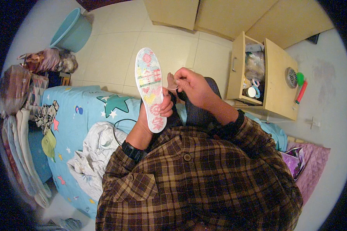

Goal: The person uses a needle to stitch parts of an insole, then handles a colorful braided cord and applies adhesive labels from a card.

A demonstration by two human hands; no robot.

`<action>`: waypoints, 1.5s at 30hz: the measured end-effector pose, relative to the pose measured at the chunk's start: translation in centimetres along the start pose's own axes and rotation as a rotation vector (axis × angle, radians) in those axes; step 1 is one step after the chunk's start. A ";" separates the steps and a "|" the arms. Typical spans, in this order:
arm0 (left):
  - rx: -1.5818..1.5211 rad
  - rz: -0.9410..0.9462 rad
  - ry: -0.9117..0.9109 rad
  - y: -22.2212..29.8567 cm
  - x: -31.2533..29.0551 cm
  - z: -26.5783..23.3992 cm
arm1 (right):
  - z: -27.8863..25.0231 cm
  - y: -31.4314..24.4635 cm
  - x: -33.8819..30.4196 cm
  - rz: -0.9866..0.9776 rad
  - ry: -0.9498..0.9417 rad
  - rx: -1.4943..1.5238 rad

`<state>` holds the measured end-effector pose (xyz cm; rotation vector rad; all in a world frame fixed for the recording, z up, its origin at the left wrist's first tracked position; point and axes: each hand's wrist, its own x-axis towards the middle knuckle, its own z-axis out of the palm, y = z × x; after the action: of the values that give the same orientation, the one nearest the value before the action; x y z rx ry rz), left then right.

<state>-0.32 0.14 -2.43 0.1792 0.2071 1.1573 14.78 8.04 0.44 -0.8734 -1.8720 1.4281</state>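
An embroidered insole (149,91), white-edged with red, pink, yellow and green stitching, stands upright in front of my chest. My left hand (165,106) is closed on its lower half, the thumb and fingers showing at the right edge. To the right of the insole my right hand (192,86) is closed in a pinch, apart from it. A pale thread (171,89) curves between the insole and my right fingers. Any needle in the pinch is too small to make out.
A blue patterned bed (88,101) lies beneath and left of me, with a crumpled white cloth (94,154) on it. At the right, a wooden cabinet (279,77) has its filled drawer (237,65) pulled out. A blue tub (75,32) stands far left on the tiles.
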 end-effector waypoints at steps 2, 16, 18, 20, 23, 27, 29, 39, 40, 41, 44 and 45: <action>-0.023 -0.015 -0.023 0.0 0.0 -0.1 | 0.3 -0.4 -0.3 -0.007 -0.061 -0.136; -0.030 -0.035 -0.012 -0.1 -0.3 -0.1 | 0.3 -1.7 -0.4 -0.245 -0.104 -0.395; -0.021 -0.035 -0.009 -0.1 -0.4 -0.1 | 0.4 -1.4 -0.5 -0.232 -0.103 -0.408; -0.017 -0.035 0.004 -0.2 -0.4 -0.3 | 0.5 -1.1 -0.5 -0.218 -0.108 -0.407; -0.023 -0.047 0.007 -0.2 -0.4 -0.2 | 0.4 -1.0 -0.5 -0.201 -0.124 -0.378; -0.031 -0.057 0.013 -0.2 -0.5 -0.2 | 0.5 -0.8 -0.7 -0.207 -0.109 -0.346; -0.032 -0.068 -0.006 -0.1 -0.5 -0.3 | 0.6 -0.8 -0.7 -0.208 -0.098 -0.347; 0.402 0.011 0.262 0.5 -0.8 1.0 | -0.4 -0.9 -0.6 -0.043 -0.118 -0.297; 0.434 0.021 0.264 0.5 -0.7 0.9 | -0.3 -0.5 -0.6 -0.038 -0.127 -0.300; 0.534 0.033 0.309 0.2 -0.6 1.2 | -0.1 -0.2 -0.6 -0.034 -0.136 -0.304; 0.609 0.020 0.411 -0.1 -0.4 1.7 | 0.7 1.6 -0.4 -0.133 -0.129 -0.345; 0.659 0.036 0.423 -0.1 -0.3 1.3 | 0.6 2.1 -0.5 -0.153 -0.113 -0.266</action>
<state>-0.05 -0.25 -1.16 0.5183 0.9651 1.1201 14.83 7.72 -1.73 -0.7645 -2.1997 1.1757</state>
